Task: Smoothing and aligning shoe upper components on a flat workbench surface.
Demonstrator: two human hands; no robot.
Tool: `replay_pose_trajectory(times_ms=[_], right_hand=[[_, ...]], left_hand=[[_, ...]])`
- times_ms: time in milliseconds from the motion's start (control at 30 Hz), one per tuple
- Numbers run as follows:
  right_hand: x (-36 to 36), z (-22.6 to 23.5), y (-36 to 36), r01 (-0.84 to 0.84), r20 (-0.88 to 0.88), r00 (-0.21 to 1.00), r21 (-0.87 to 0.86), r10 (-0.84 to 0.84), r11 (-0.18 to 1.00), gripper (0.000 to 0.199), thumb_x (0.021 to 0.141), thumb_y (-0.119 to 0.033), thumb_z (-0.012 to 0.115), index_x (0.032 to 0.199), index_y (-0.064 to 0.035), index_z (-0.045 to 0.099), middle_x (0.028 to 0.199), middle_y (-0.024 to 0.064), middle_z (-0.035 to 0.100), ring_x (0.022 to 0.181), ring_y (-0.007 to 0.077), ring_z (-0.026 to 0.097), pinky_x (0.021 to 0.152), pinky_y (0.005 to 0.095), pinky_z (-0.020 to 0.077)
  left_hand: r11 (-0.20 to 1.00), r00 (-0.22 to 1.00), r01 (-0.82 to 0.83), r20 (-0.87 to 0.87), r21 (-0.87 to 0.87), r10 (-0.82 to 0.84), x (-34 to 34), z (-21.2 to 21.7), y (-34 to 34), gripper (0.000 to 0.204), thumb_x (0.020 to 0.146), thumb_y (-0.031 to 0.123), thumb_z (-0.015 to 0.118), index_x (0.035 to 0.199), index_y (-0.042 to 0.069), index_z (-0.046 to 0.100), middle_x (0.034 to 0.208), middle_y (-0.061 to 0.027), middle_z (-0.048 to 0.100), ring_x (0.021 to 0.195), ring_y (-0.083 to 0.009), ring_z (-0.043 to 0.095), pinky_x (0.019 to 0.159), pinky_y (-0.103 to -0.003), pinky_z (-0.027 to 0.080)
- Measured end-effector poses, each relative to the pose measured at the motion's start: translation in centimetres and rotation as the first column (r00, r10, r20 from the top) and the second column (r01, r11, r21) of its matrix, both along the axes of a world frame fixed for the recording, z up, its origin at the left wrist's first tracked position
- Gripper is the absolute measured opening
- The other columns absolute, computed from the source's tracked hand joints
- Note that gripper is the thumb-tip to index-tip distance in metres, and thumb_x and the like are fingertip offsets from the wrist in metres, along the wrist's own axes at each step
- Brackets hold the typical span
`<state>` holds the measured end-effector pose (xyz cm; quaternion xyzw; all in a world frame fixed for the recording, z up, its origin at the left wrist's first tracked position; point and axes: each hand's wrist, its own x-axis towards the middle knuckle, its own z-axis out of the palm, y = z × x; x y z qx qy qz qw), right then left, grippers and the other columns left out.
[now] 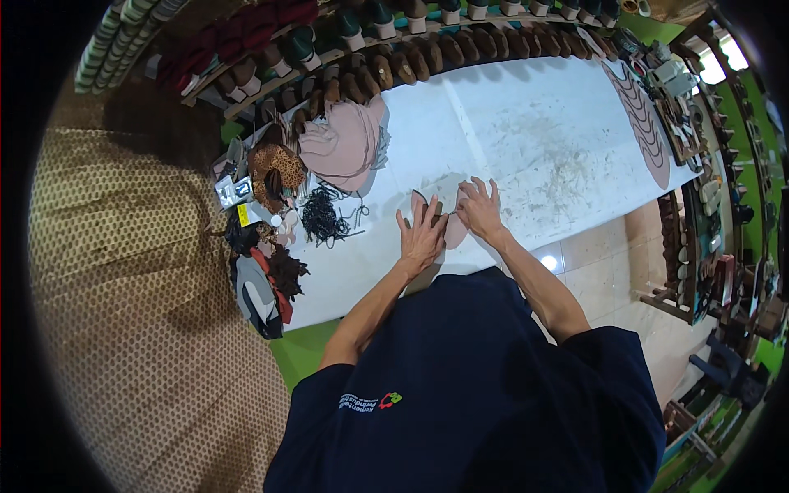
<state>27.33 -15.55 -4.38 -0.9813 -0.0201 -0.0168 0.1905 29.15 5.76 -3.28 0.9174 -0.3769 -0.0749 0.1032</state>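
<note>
The person's navy shirt [477, 394] filled the lower frame, with both bare forearms reaching up from it to the white table [526, 123].

Left hand [422, 234]: flat, palm down, fingers spread and extended. It gripped nothing and pressed on the near-left part of a pinkish cut piece [448, 226] lying on the table.

Right hand [481, 209]: also flat and open, fingers splayed, with the fingertips pointing away from the body. It held nothing and rested on the far-right part of the same piece.

The piece lay directly beneath and between the two hands, close to the near table edge. Only a curved sliver showed between the hands and below the right palm, so its long axis could not be told with certainty; it seemed to run roughly left to right across the person. Both hands touched it. The left covered more of it, while the right sat slightly farther out. A thin dark curved line showed near the left fingertips, but what it was could not be told.

Left of the hands lay a tangle of black cord [322, 218]. Beyond that were a folded pink cloth [345, 144] and a spotted brown scrap [275, 168].

Farther off, a row of pink cut soles [645, 123] lay along the table's right end. Shoe lasts [460, 45] lined the shelf behind.
</note>
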Motion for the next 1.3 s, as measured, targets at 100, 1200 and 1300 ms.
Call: replay_pose_trajectory(times_ms=[100,1200,1300], right_hand=[[0.2,0.0,-0.2,-0.021,0.008,1.000,-0.011,0.021,1.000,0.013,0.084,-0.021,0.075,0.089,-0.0113,0.082,0.143,0.0067,0.059,0.149,0.0344,0.037,0.122,0.0700,0.0203],[-0.8,0.9,-3.7,-0.085,0.092,0.991,-0.099,0.094,0.991,0.017,0.091,-0.023,0.069,0.096,-0.0090,0.076,0.147,0.0094,0.056,0.148,0.0327,0.042,0.123,0.0679,0.0191],[0.6,0.1,-4.9,-0.093,0.101,0.989,-0.152,0.110,0.984,0.019,0.092,-0.026,0.070,0.100,-0.0097,0.074,0.148,0.0112,0.055,0.148,0.0348,0.041,0.120,0.0694,0.0212]], left_hand=[[0.999,1.000,-0.027,-0.004,0.029,0.027,-0.3,-0.3,-0.3,0.052,0.099,0.028,0.063,0.151,0.029,0.057,0.178,-0.0103,0.016,0.161,-0.0410,0.018,0.112,-0.083,0.013],[0.968,0.972,-0.236,0.000,-0.081,0.237,-3.2,-1.2,-1.9,0.052,0.097,0.034,0.065,0.148,0.028,0.058,0.176,-0.0109,0.021,0.160,-0.0385,0.021,0.114,-0.084,0.013],[0.973,0.976,-0.214,0.013,-0.086,0.216,-2.6,-1.1,-2.1,0.052,0.096,0.033,0.066,0.147,0.027,0.058,0.176,-0.0120,0.021,0.160,-0.0385,0.021,0.114,-0.084,0.013]])
